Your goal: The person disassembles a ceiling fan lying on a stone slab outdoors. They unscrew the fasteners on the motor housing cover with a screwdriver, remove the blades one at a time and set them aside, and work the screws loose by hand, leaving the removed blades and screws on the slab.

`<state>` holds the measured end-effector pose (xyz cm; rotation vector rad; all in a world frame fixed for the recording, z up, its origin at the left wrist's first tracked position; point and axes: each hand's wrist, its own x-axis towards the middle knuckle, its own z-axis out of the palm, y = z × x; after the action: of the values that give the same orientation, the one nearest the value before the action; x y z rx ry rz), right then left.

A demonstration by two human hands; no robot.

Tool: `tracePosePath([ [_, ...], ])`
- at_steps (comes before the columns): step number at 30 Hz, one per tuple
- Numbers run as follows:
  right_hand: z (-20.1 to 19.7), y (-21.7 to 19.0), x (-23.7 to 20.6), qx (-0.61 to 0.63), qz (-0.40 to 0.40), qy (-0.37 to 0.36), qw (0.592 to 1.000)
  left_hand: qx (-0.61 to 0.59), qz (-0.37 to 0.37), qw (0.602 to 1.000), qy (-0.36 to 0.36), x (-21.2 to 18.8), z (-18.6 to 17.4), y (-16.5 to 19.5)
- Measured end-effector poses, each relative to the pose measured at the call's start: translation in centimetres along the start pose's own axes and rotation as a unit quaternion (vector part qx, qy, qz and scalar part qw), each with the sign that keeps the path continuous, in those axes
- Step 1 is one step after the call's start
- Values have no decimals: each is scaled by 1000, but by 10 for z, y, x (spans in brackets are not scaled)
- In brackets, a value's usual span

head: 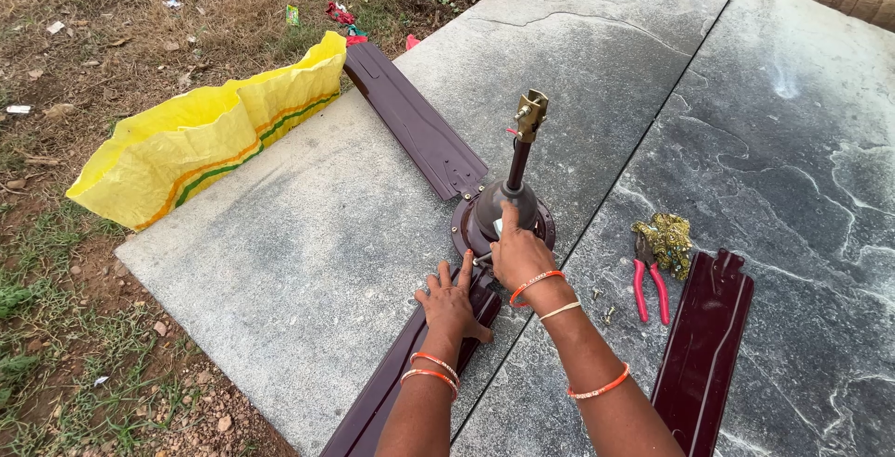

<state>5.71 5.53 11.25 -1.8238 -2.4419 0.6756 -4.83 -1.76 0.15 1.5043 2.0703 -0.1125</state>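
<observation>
Maroon fan blades (415,126) and motor (503,214), red-handled pliers (650,284) right of the hands beside a gold, possibly glittery bundle (666,235), and a yellow sack (210,135) striped orange and green.

It was an outdoor yard used as a makeshift repair spot: grey stone slabs (308,233) lay on dry grass (112,9) and littered dirt, beside a yellow woven sack (200,140).

Left hand (450,306) flat on near fan blade (401,382); open slab (308,233) to its left, clear out to the yellow sack (200,145). Right hand (518,254) against the motor hub (503,213): downrod (520,154) rises directly beyond it, far blade (415,121) blocks beyond-left. To its right, pliers (650,284), small screws, gold scrap (664,236) (tangled), loose blade (704,350); bare stone past those.
</observation>
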Motion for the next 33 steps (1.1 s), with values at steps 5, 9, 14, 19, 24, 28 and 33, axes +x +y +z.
tracePosePath([
  [5,-5,4,-14,80,-53,52,994,2,1,1000,2,-1,-1,0],
  [9,-12,19,-22,157,-108,95,977,0,0,1000,-7,-1,-3,0],
  [14,-35,35,-41,207,-78,77,972,-3,-2,1000,-7,-2,-5,0],
  [19,-53,41,-63,259,13,-27,965,-5,-1,1000,-8,-1,-5,-1],
  [24,-50,58,-73,159,1,-136,978,-4,-4,1000,-7,1,-4,-1],
  [28,-21,71,-76,125,-1,-137,983,3,-3,1000,-5,1,-3,-2],
  [33,23,86,-73,46,27,-120,991,-4,-1,1000,0,3,-2,-2],
])
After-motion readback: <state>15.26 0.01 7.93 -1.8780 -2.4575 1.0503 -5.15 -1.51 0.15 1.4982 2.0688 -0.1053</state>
